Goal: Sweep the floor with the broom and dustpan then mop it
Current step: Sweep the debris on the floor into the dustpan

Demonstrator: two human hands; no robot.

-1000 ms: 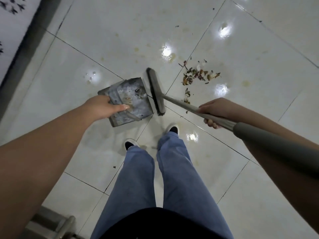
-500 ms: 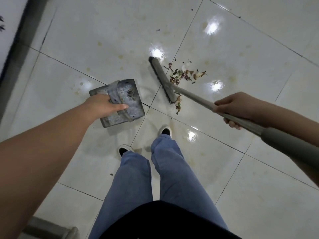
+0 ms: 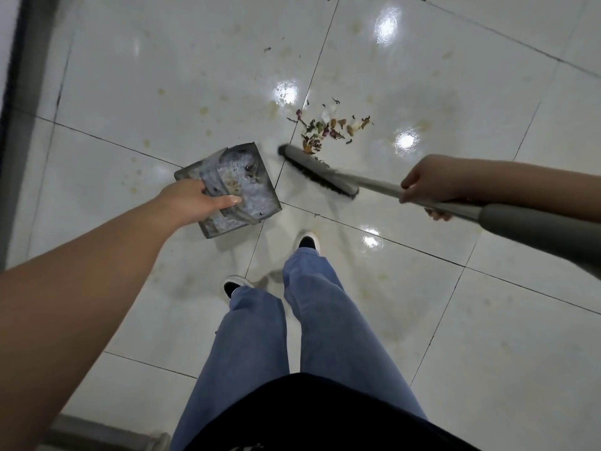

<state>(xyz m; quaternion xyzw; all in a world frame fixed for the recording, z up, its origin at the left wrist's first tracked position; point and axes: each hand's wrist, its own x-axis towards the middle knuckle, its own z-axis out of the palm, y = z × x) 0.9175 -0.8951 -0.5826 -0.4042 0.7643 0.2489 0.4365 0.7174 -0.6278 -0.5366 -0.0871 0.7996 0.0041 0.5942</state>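
1. The broom (image 3: 320, 173) is gripped by the right hand (image 3: 426, 187) on its pale metal shaft, below a thicker grey sleeve; the fingers are curled round the shaft, with the fingertips showing underneath it.
2. The broom head lies ahead of those fingers and to their left, with dark bristles under a grey back. It is set on the floor (image 3: 162, 76) along the near edge of the litter.
3. The litter (image 3: 328, 128) is a loose scatter of dried leaves, petals and pale scraps, lying just beyond the broom head, across a tile joint.
4. The dustpan (image 3: 247, 187) is held by the left hand (image 3: 198, 203), the fingers wrapped round its strap-like handle and the thumb laid along it. It is a worn grey metal tray, speckled and stained inside, and appears tilted just above the floor; contact cannot be judged.
5. The dustpan's open side lies to the right of the left fingers, near the tip of the broom head but apart from it.
6. The sweeping step is judged to be in hand, with the litter not yet collected and mopping not begun.
7. The next move calls for the dustpan lip to be set flat on the tile and the broom to be carried beyond the litter, so it can be drawn into the tray.
8. Yellowish stains are spread over the glossy tiles; blue trousers (image 3: 292, 320) and two shoes stand below.
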